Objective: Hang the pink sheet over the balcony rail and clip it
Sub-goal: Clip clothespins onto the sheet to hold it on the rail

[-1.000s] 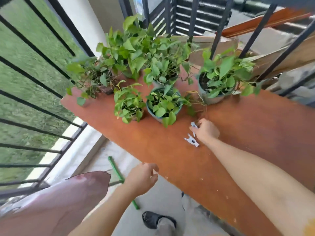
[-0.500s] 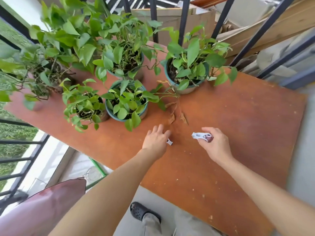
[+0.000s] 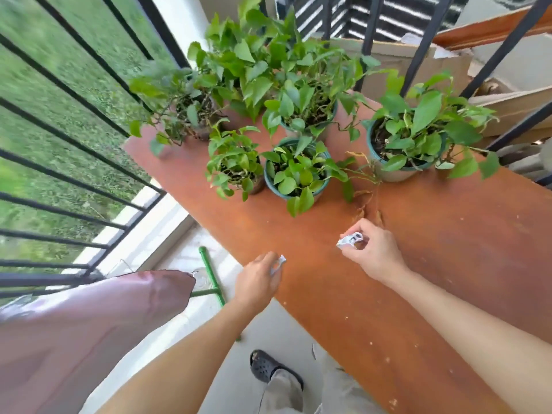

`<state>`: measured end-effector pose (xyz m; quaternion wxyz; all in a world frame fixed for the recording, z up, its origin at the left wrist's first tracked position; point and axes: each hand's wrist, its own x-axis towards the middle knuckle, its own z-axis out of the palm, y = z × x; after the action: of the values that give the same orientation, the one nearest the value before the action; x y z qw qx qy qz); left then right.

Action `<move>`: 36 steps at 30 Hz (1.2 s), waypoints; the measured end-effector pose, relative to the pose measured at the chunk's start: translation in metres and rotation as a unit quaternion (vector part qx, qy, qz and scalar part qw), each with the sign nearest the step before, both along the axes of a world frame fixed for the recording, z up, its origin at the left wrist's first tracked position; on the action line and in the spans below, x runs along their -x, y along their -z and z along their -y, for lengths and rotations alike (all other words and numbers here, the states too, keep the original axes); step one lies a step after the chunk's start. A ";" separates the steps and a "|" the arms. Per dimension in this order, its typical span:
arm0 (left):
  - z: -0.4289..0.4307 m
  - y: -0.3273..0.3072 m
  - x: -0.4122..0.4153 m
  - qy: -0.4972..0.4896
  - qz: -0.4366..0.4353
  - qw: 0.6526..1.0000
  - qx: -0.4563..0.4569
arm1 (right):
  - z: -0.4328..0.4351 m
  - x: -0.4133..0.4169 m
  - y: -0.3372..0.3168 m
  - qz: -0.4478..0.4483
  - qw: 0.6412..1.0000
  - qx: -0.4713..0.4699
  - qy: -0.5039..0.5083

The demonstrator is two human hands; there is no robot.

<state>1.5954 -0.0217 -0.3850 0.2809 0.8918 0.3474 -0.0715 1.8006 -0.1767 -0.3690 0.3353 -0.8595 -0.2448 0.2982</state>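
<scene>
Far left: black balcony rail, bars slanting, blurred grass behind.

Lower left: pink sheet, bulky and smooth, overlapping the near end of the rail's top bar. Cannot tell whether draped over the bar or only in front of it.

Just right of the sheet's corner, down on the floor: green pipe with a T-joint.

Next over: left grip at the near edge of the orange-brown tabletop. Fingers curled round a small white clip, only its tip poking out past them.

Below that, on the floor: dark clog and grey trouser leg.

Centre, toward the back of the tabletop: cluster of potted plants, green leaves, pots close together. Dried brown leaves on the surface in front of them.

Right of the left grip and apart from it: right grip, over the tabletop, near the dried leaves. Thumb and fingertips pinching a second white clip, sticking out to the left, in plain view. Touching the surface or not: cannot tell.

Further right: lone potted plant near the back edge, apart from the cluster.

Far right, behind black bars: cardboard boards, stacked at angles.
</scene>
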 end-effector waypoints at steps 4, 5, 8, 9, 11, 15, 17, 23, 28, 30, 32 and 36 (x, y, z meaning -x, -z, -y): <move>-0.018 -0.034 0.096 -0.111 0.007 0.992 -0.059 | -0.061 0.054 -0.023 0.029 0.993 -0.010 -0.118; -0.022 -0.042 0.122 -0.141 0.009 0.987 -0.074 | -0.077 0.073 -0.030 0.038 0.988 -0.012 -0.152; -0.028 -0.070 0.204 -0.226 0.035 0.969 -0.091 | -0.122 0.139 -0.056 0.079 0.961 -0.032 -0.262; -0.027 -0.079 0.230 -0.260 0.032 0.960 -0.097 | -0.135 0.163 -0.064 0.084 0.953 -0.043 -0.288; -0.023 -0.096 0.282 -0.326 0.004 0.937 -0.125 | -0.158 0.215 -0.078 0.095 0.932 -0.047 -0.346; -0.003 -0.117 0.387 -0.432 0.015 0.887 -0.159 | -0.195 0.325 -0.098 0.129 0.870 -0.068 -0.471; 0.008 -0.127 0.440 -0.479 0.020 0.862 -0.165 | -0.211 0.381 -0.108 0.160 0.832 -0.090 -0.524; 0.052 -0.163 0.574 -0.620 0.015 0.758 -0.200 | -0.244 0.545 -0.142 0.111 0.715 -0.158 -0.671; 0.091 -0.186 0.659 -0.716 -0.017 0.660 -0.227 | -0.264 0.674 -0.181 0.159 0.554 -0.229 -0.785; 0.109 -0.193 0.691 -0.754 -0.036 0.613 -0.232 | -0.267 0.731 -0.193 0.175 0.498 -0.256 -0.810; 0.129 -0.199 0.722 -0.788 -0.060 0.563 -0.241 | -0.265 0.786 -0.201 0.172 0.451 -0.278 -0.830; 0.171 -0.209 0.774 -0.821 -0.125 0.503 -0.241 | -0.248 0.885 -0.210 0.160 0.390 -0.297 -0.857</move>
<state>0.8213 -0.1927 -0.1758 -0.0583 0.2222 0.9588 0.1671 0.9151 0.0711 -0.1590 0.0911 -0.0731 -0.9741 0.1938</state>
